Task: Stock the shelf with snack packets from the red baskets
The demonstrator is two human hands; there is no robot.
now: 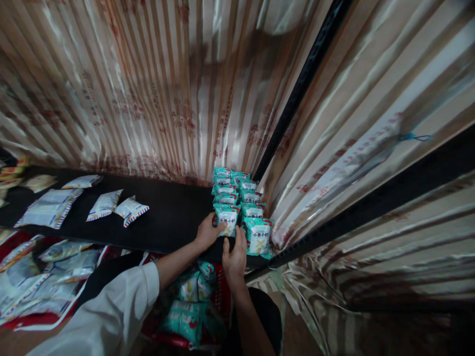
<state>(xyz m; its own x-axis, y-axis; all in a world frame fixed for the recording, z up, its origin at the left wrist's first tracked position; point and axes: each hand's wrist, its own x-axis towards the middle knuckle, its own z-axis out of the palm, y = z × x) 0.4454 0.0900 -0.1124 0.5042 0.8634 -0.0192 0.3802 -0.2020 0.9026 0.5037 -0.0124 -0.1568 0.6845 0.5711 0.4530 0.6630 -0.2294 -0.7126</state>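
At the right end of the black shelf (174,207), teal-and-white snack packets (258,236) stand upright in two rows. My left hand (208,232) grips the left side of the front snack packet (227,217) of the left row, thumb across its face and the other fingers partly hidden. My right hand (235,257) is open, its thumb apart from its raised fingers. Its fingertips are by that packet's lower right edge, close to the right row; whether they touch is unclear.
White-and-blue packets (52,207) lie farther left on the shelf. Below it, a red basket (222,291) holds more teal packets, and another red container (22,324) holds clear bags. Black metal posts (297,94) and striped plastic sheeting (166,99) enclose the corner.
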